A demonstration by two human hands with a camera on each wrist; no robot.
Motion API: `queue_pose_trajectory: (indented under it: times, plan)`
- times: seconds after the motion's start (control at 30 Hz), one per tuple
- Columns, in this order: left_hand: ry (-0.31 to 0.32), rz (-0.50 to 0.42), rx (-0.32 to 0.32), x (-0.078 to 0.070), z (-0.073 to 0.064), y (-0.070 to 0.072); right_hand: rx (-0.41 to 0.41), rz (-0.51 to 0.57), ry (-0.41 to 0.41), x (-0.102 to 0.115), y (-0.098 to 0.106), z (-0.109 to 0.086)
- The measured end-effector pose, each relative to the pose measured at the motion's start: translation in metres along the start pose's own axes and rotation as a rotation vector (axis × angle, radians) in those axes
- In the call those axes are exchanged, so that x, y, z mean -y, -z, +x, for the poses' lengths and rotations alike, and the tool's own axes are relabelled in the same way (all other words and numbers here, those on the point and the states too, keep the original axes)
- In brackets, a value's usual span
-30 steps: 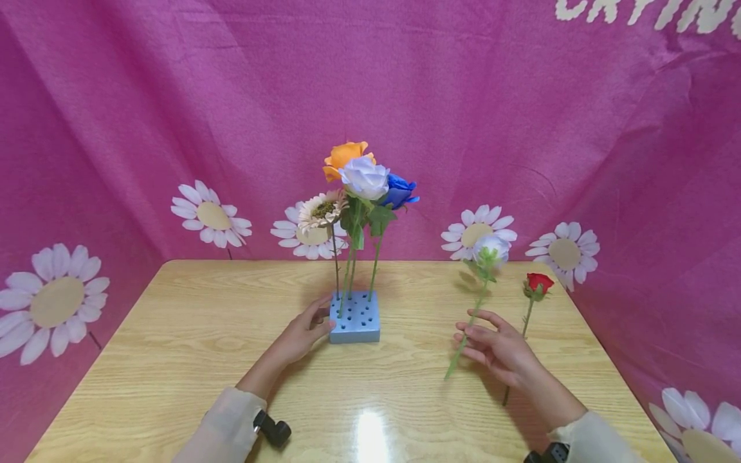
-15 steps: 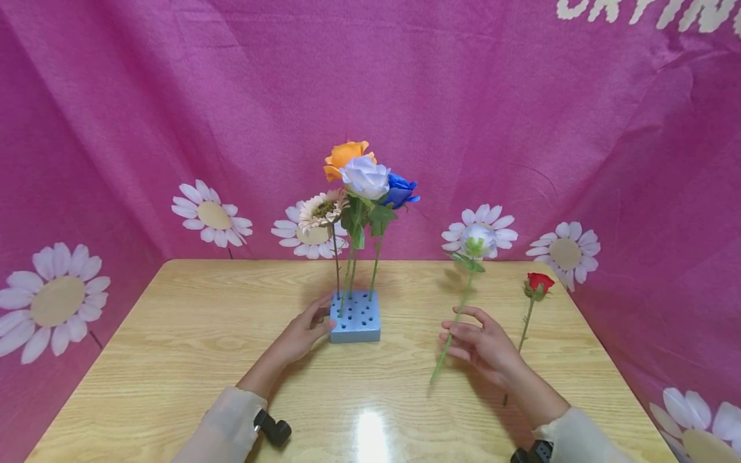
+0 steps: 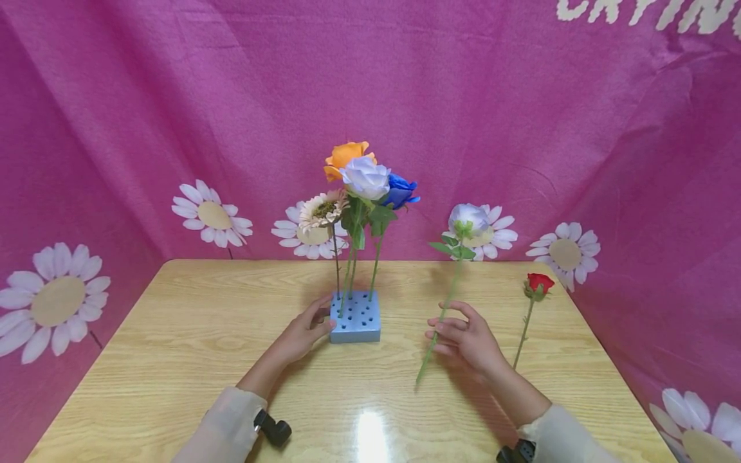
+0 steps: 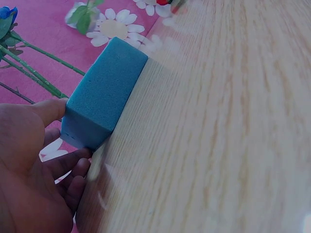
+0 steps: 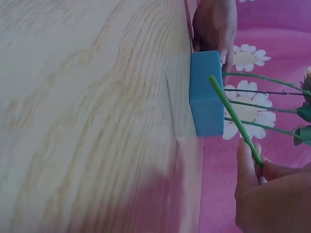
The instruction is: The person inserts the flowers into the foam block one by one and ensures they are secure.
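Observation:
My left hand (image 3: pixel 301 331) holds the left side of a blue block (image 3: pixel 355 336) with several holes in its top; the thumb lies at its near corner. Upright in the block stand an orange rose (image 3: pixel 345 159), a pale lilac rose (image 3: pixel 366 178), a blue rose (image 3: pixel 399 191) and a cream gerbera (image 3: pixel 321 211). Right of the block, my right hand (image 3: pixel 471 337) pinches the green stem (image 5: pixel 233 114) of another pale lilac rose (image 3: pixel 467 220) above the table. This flower tilts, bloom up and away, with its bare stem end pointing down and toward me.
A red rose (image 3: pixel 539 283) lies on the wooden table (image 3: pixel 231 308) at the right, its lower stem hidden behind my right forearm. Pink cloth (image 3: pixel 370 77) printed with daisies hangs behind the table and on both sides.
My right hand has moved left toward the block with the pale lilac rose, whose bloom has risen and become more upright. The left hand and block have stayed put.

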State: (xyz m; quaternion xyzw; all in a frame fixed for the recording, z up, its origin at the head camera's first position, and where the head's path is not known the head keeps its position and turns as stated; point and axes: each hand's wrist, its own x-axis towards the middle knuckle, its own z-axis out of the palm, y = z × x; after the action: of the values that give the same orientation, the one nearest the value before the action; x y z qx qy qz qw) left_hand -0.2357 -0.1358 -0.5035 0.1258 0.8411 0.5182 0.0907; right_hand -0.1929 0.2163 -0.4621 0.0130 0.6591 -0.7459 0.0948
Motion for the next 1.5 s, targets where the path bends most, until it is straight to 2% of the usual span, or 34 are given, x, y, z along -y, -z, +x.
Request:
queue_pose_trajectory:
  times: [0.2,0.63,0.93,1.33,1.5]
  plan:
    - [0.015,-0.011,0.001,0.000,0.001,0.000,0.000,-0.022,0.044,0.006,-0.013,0.002]
    - [-0.008,0.005,-0.001,0.002,0.000,0.001,-0.030,-0.056,0.113,0.021,-0.039,0.010]
    - [-0.016,0.004,0.002,-0.001,-0.001,0.001,-0.051,-0.061,0.277,0.031,-0.057,0.015]
    - [-0.019,-0.002,-0.003,-0.001,-0.001,0.001,-0.035,-0.102,0.375,0.038,-0.080,0.025]
    - [-0.001,0.000,0.000,0.000,-0.001,0.000,-0.036,-0.096,0.413,0.037,-0.094,0.031]
